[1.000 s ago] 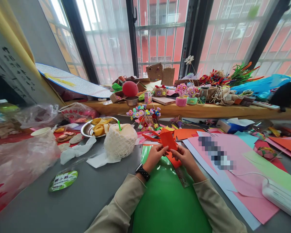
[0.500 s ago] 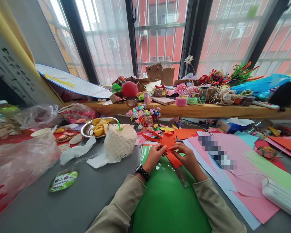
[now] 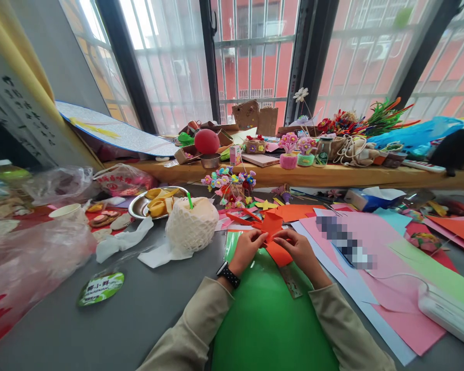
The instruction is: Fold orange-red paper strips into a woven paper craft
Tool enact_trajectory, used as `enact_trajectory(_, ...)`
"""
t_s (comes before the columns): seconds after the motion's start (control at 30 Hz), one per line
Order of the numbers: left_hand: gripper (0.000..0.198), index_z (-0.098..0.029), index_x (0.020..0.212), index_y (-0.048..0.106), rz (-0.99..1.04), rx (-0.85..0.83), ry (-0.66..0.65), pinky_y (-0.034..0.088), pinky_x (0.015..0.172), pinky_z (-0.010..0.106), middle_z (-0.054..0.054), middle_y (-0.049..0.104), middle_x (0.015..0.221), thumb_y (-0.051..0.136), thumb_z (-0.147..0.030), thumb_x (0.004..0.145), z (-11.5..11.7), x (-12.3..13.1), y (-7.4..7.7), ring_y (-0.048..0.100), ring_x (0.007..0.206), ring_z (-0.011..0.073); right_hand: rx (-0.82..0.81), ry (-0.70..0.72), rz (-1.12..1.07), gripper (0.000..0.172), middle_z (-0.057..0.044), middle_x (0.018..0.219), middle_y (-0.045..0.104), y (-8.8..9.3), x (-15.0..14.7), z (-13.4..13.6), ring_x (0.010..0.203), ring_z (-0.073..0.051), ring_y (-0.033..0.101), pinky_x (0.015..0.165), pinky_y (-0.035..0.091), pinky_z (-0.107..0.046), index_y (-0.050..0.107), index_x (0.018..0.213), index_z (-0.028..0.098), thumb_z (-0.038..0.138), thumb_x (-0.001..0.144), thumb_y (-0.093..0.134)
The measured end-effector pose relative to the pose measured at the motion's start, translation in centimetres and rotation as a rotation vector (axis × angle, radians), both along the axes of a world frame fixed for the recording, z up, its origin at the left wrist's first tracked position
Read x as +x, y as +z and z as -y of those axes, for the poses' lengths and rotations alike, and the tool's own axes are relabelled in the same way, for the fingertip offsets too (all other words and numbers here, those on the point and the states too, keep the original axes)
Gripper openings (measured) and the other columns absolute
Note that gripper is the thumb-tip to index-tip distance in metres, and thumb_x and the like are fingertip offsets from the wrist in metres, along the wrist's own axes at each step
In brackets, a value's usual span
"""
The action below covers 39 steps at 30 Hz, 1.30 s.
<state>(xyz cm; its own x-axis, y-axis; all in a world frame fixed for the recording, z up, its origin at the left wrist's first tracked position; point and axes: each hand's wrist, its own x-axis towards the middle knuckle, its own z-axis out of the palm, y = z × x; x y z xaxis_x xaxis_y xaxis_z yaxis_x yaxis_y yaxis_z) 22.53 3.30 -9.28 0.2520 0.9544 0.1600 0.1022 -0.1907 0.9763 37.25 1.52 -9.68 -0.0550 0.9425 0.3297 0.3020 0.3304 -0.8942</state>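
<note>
Between my two hands is a piece of orange-red paper (image 3: 272,223), its upper part standing up above my fingertips. My left hand (image 3: 248,251), with a dark-strapped watch on the wrist, pinches it from the left side. From the right, my right hand (image 3: 299,253) pinches it with thumb and forefinger. Another orange-red strip of paper (image 3: 278,254) lies below my fingers on a glossy green mat (image 3: 270,319). A clear ruler (image 3: 292,282) pokes out beneath that strip. More orange paper (image 3: 297,212) lies just beyond my hands.
Left of my hands stands a coconut in a white net (image 3: 193,226) with a green straw, near a metal plate (image 3: 134,207) of bananas. Pink paper sheets (image 3: 394,288) and a white power strip (image 3: 450,314) lie right. Crochet flowers (image 3: 232,185) stand behind.
The orange-red paper in my hands has turned and its upper part now looks narrower. Both hands have shifted only slightly, and my fingers still pinch it.
</note>
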Motion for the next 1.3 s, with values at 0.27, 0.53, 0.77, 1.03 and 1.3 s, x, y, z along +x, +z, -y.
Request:
enact_trajectory(0.27,0.034,-0.011,0.07,0.057,0.044,-0.077,-0.124,0.041,0.055,0.022,0.005,0.059,0.066,0.051,-0.044,0.062,-0.03,0.04,-0.03,0.055,0.057,0.0122,-0.025,-0.028,-0.086,0.021,-0.003,0.067,0.059,-0.35,-0.26,0.01,0.063,-0.015,0.054,0.06,0.041,-0.026,0.055,0.069,0.017,0.038,0.066,0.052)
enact_trajectory(0.53,0.027,-0.011,0.064,0.056,0.048,-0.146,-0.151,0.039,0.053,0.021,0.003,0.059,0.059,0.061,-0.036,0.054,0.04,0.08,0.0,0.053,0.054,0.0109,-0.015,-0.051,-0.071,0.021,-0.002,0.065,0.055,0.07,-0.48,0.41,0.06,-0.014,0.051,0.056,0.04,-0.025,0.052,0.071,0.018,0.038,0.065,0.053)
enact_trajectory(0.77,0.032,-0.01,0.073,0.059,0.132,-0.214,-0.176,0.039,0.054,0.021,0.004,0.059,0.063,0.062,-0.036,0.053,-0.1,-0.01,-0.07,0.053,0.055,0.0103,-0.013,-0.068,-0.276,0.037,0.001,0.066,0.051,-0.48,-0.8,0.05,0.059,-0.012,0.05,0.055,0.041,-0.024,0.044,0.09,0.019,0.035,0.06,0.06)
enact_trajectory(1.03,0.037,-0.011,0.079,0.06,0.133,-0.256,-0.197,0.039,0.056,0.021,0.006,0.061,0.066,0.063,-0.037,0.053,0.01,-0.13,0.05,0.054,0.059,0.0115,-0.079,-0.052,-0.151,0.025,0.001,0.056,0.054,-0.44,-0.67,0.1,0.055,-0.012,0.049,0.055,0.038,-0.023,0.057,0.067,0.016,0.041,0.064,0.052)
enact_trajectory(1.3,0.032,-0.011,0.074,0.061,0.129,-0.32,-0.195,0.04,0.059,0.023,0.004,0.062,0.061,0.064,-0.034,0.051,-0.1,0.0,-0.2,0.056,0.058,0.0125,-0.073,-0.06,-0.138,0.024,0.001,0.055,0.053,-0.6,-0.62,-0.01,0.052,-0.012,0.046,0.052,0.036,-0.022,0.054,0.061,0.017,0.041,0.064,0.053)
